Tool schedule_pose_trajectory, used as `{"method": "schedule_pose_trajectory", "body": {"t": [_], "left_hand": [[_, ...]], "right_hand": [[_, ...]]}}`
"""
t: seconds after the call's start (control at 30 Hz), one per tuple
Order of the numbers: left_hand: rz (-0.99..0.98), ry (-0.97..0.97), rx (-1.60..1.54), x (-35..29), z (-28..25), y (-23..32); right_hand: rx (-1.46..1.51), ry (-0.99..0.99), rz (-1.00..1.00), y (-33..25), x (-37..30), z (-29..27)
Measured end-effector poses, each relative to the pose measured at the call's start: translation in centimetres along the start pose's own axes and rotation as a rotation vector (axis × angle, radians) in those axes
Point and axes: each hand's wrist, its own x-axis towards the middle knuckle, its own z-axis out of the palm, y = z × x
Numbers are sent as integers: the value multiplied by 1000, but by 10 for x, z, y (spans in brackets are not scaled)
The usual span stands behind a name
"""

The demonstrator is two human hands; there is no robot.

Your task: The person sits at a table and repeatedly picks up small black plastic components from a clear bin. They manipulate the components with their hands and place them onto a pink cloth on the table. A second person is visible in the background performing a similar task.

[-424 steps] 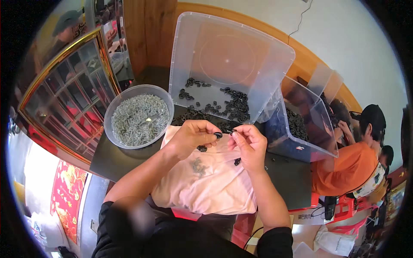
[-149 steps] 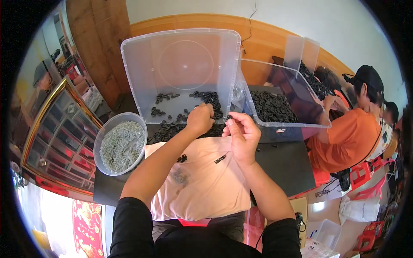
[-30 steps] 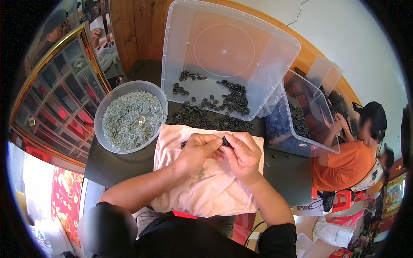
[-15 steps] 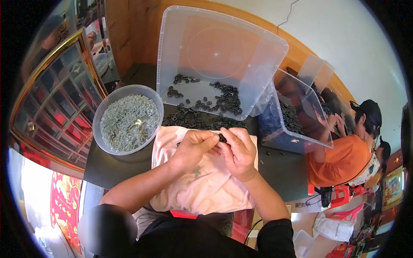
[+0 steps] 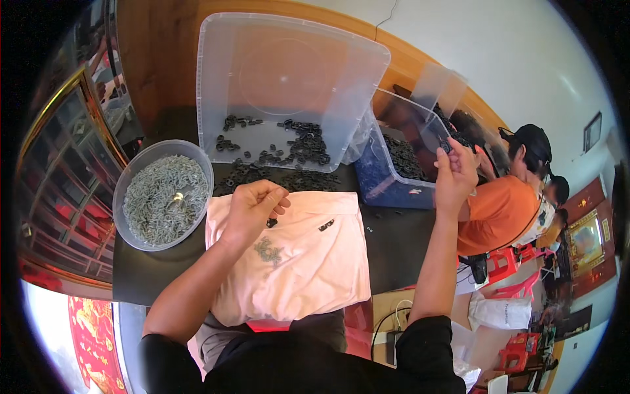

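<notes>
My right hand [image 5: 456,174] is raised over the blue-tinted clear bin [image 5: 397,187] on the right, its fingers pinching a small black plastic part [image 5: 445,146]. Above the pink cloth [image 5: 315,262], my left hand [image 5: 252,210] has curled fingers; whatever they may hold is hidden. Just below those fingers a small black piece [image 5: 272,223] rests on the cloth. Another black part [image 5: 326,225], with light spots on it, lies farther right on the cloth. Many black parts [image 5: 407,157] fill the bin under my right hand.
A round clear tub [image 5: 117,213] of small silvery metal pieces stands on the left. A large clear bin [image 5: 282,72] lies tipped on its side behind the cloth, black parts [image 5: 308,141] inside and spilled before it. A person in an orange shirt [image 5: 502,210] works at the right.
My hands have parted. The right one moved up and right to the bin with the black part; the left stays over the cloth. A black part now shows on the cloth, and the view has shifted right.
</notes>
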Motion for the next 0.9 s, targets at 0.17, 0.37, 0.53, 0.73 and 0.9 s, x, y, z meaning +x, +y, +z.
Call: {"method": "schedule_pose_trajectory", "body": {"t": [0.17, 0.37, 0.53, 0.73, 0.9], "left_hand": [[40, 33, 14, 4, -4, -2], [40, 66, 27, 5, -9, -4], [45, 108, 9, 4, -8, 0], [59, 162, -10, 7, -12, -2], [46, 168, 36, 7, -13, 3]], "right_hand": [[-458, -119, -228, 8, 7, -8], [-166, -225, -346, -62, -29, 6], [65, -698, -91, -55, -83, 27], [2, -771, -76, -43, -87, 63], [-125, -781, -111, -27, -82, 100]]}}
